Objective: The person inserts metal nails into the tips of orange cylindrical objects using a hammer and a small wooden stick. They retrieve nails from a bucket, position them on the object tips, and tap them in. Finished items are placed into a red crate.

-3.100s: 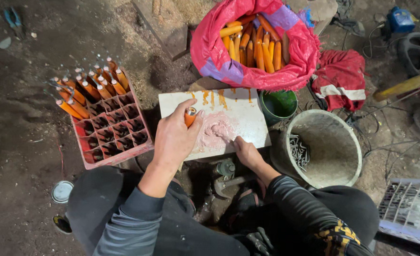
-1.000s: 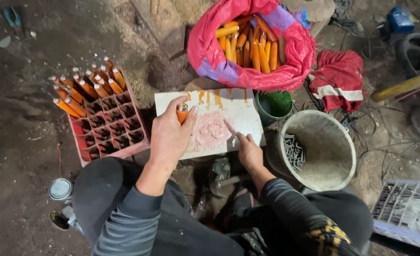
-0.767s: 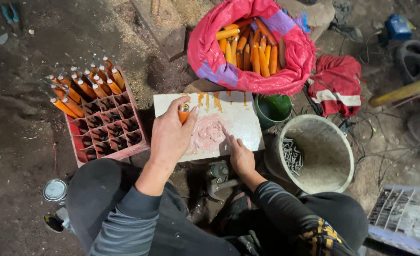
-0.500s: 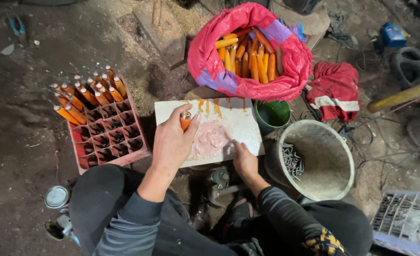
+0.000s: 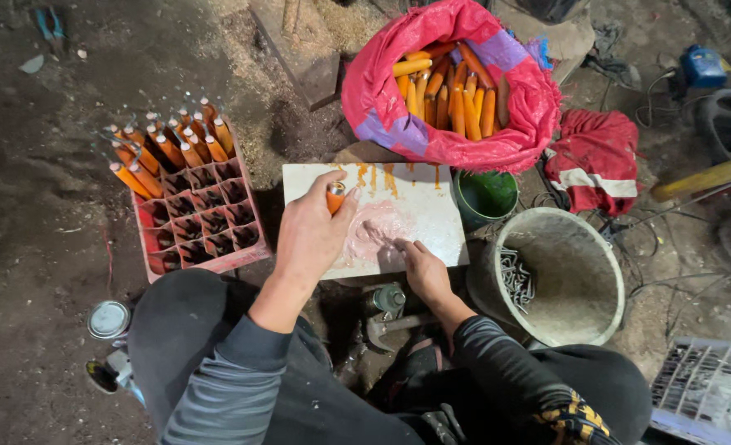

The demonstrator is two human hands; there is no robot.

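My left hand point(image 5: 312, 235) grips an orange wooden handle point(image 5: 335, 196) upright over the left part of a white board point(image 5: 419, 202). A pinkish paste patch point(image 5: 373, 239) is smeared on the board's middle. My right hand point(image 5: 423, 272) rests at the board's near edge, fingers stretched into the paste and holding nothing that I can see. A red divided crate point(image 5: 209, 227) to the left holds several orange handles point(image 5: 167, 148) in its far rows. A pink sack point(image 5: 456, 91) full of orange handles lies beyond the board.
A green cup point(image 5: 485, 196) stands right of the board. A pale bucket point(image 5: 559, 276) with metal pieces sits at right, a red cloth point(image 5: 596, 161) behind it. A small tin point(image 5: 108, 320) lies at lower left, a grey crate point(image 5: 707, 391) at lower right. A hammer point(image 5: 386, 325) lies between my knees.
My view has shifted slightly. The left hand keeps the orange handle upright on the board. The right hand has moved a little within the paste patch.
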